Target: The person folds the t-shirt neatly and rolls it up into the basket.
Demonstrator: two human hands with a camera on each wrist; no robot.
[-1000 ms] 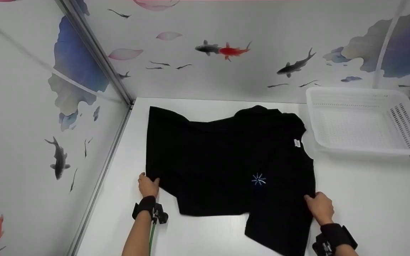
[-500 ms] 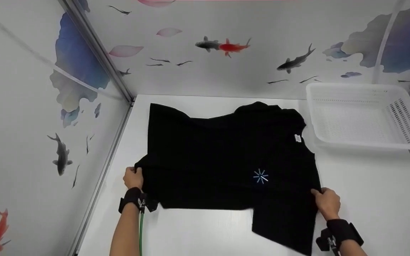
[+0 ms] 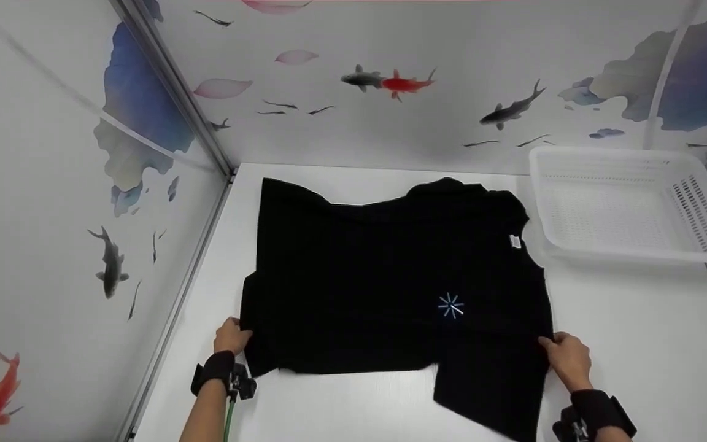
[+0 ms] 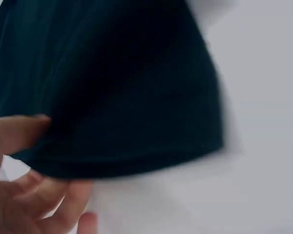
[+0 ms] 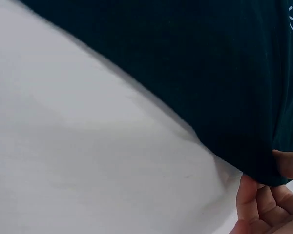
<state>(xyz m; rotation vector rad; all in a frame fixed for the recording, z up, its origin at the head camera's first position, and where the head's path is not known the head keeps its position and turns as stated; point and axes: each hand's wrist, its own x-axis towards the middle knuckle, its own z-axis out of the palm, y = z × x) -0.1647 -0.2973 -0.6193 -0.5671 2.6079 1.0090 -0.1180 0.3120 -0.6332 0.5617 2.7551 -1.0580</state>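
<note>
A black T-shirt [image 3: 366, 276] lies spread sideways on the white table, its hem to the left and its neck opening with a white tag to the right. A small pale starburst print marks its chest. At the hem's near corner my left hand [image 3: 231, 336] pinches the cloth; in the left wrist view the thumb [image 4: 19, 131] is above the hem and the other fingers are beneath. My right hand [image 3: 567, 357] pinches the shoulder edge near the front sleeve. Seen from the right wrist, thumb and fingers [image 5: 249, 197] close on that edge.
A white perforated plastic basket [image 3: 629, 252] stands at the back right of the white table [image 3: 341, 405]. Panels printed with fish and petals rise behind the table and along its left side, joined by a metal corner post [image 3: 172, 89].
My left hand has shifted left and drawn the near hem corner out, then come back toward the front, flattening the cloth. The right hand has moved slightly right with the shoulder edge.
</note>
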